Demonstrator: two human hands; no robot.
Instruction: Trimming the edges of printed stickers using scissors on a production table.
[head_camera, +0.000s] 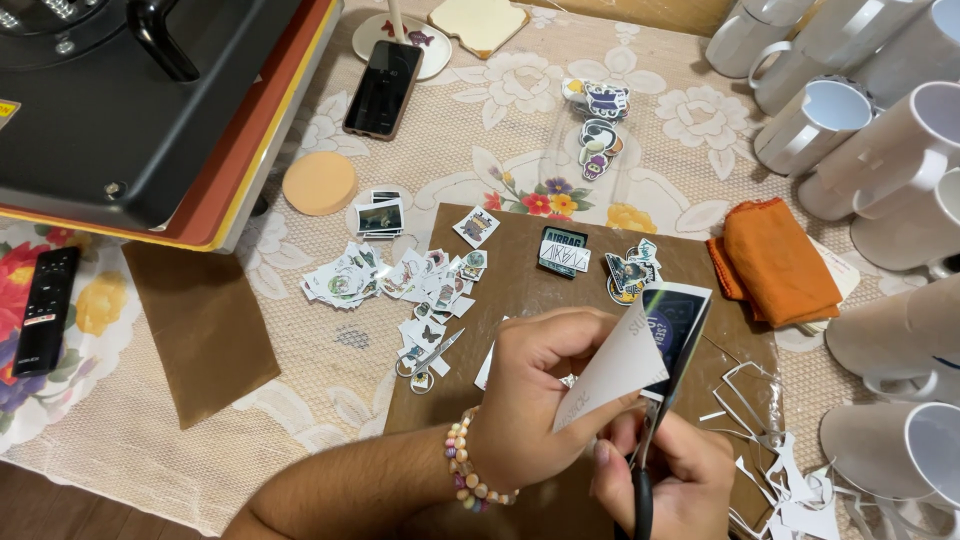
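My left hand (535, 385), with a beaded bracelet on its wrist, pinches a printed paper sheet (655, 340) that shows a dark picture on its upper side. My right hand (665, 475) grips black-handled scissors (648, 450) whose blades rise into the sheet's lower edge. Both hands hover over a brown mat (520, 290). On the mat lie several cut-out stickers (425, 285), a small pair of scissors (430, 358) and paper offcuts (770, 460) at the right.
A black and orange heat press (140, 110) fills the upper left. White mugs (870, 130) are stacked along the right edge. An orange cloth (780, 260), a phone (383, 88), a remote (45, 308), a round orange pad (319, 183) and a second brown sheet (200, 330) lie on the flowered tablecloth.
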